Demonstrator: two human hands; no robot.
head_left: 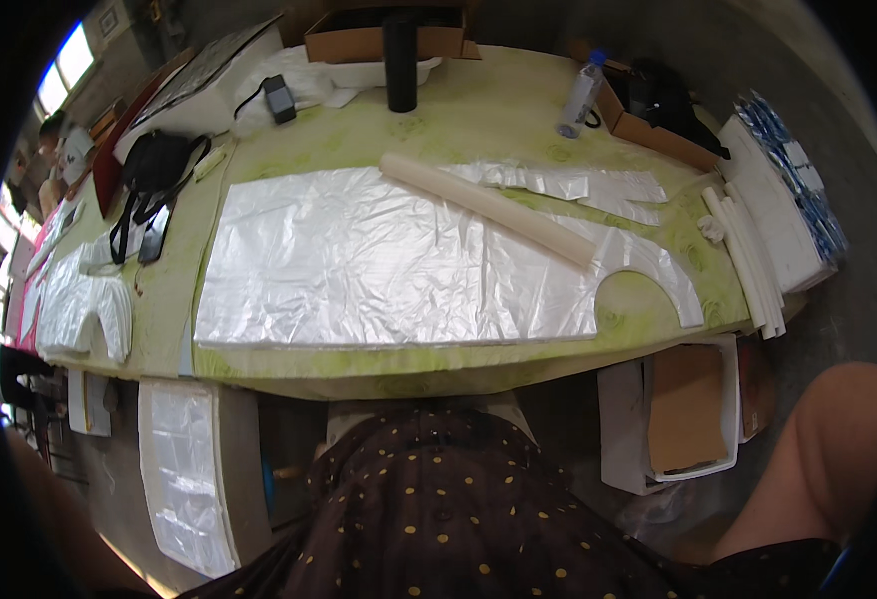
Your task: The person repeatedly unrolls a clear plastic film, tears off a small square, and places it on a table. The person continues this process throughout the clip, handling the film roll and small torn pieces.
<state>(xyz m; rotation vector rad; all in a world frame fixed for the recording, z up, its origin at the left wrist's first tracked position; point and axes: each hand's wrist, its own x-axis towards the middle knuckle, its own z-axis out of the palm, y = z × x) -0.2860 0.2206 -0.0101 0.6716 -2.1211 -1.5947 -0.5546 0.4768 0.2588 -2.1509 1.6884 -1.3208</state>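
Neither of my hands is in view. My bent right arm (803, 469) shows at the lower right, and a dim part of my left arm (54, 509) at the lower left. In front of me, a stack of thin translucent plastic sheets (359, 270) lies flat on the table (498, 85), with a curved cut-out at its right end. A pale beige tube (488, 210) rests slantwise across the sheets. Beyond the tube's right half is another narrow piece of the plastic (558, 182).
At the back stand a black cylinder (401, 65), an open cardboard box (387, 42) and a water bottle (581, 95). White rolls (743, 265) line the right edge. A black bag (159, 165) and folded plastic (84, 309) lie left. Below are boxes (693, 409). A person (69, 150) is far left.
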